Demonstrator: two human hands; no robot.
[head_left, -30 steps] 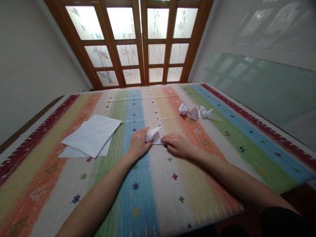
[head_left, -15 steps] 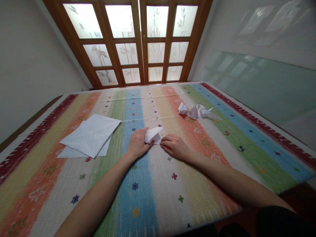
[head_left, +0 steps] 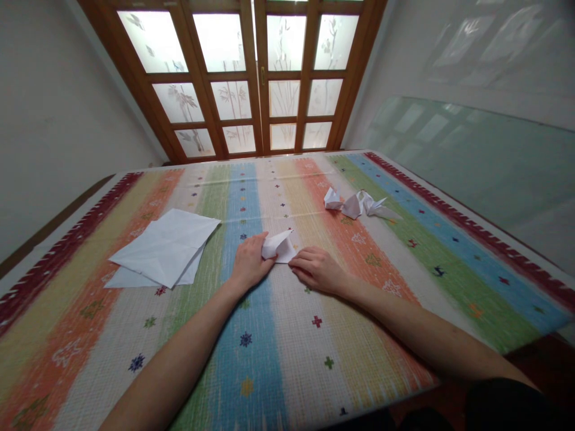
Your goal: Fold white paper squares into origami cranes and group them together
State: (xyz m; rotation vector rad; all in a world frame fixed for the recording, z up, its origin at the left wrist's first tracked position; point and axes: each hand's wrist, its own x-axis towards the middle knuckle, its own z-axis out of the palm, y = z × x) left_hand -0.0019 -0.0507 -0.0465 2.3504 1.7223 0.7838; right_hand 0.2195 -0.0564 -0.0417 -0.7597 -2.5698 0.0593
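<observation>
A small folded piece of white paper (head_left: 284, 252) lies near the middle of the table, one flap standing up from it. My left hand (head_left: 251, 260) grips its left side, thumb in front and fingers behind. At its lower right corner, my right hand (head_left: 318, 268) pinches the paper's edge with bent fingertips. Part of the left side of the paper is hidden by my left fingers. Left of my hands, flat white paper sheets (head_left: 166, 245) lie overlapping, with crease lines on the top one.
Several folded white paper figures (head_left: 353, 205) stand at the right, towards the back. A striped, patterned cloth (head_left: 296, 359) covers the table. Beyond the far edge are wooden doors (head_left: 260, 114) with frosted panes. A glass panel (head_left: 449, 143) leans along the right wall.
The folded paper has shifted slightly left, and more of its flat right part shows beside the raised flap. My right hand has moved a little left along with it.
</observation>
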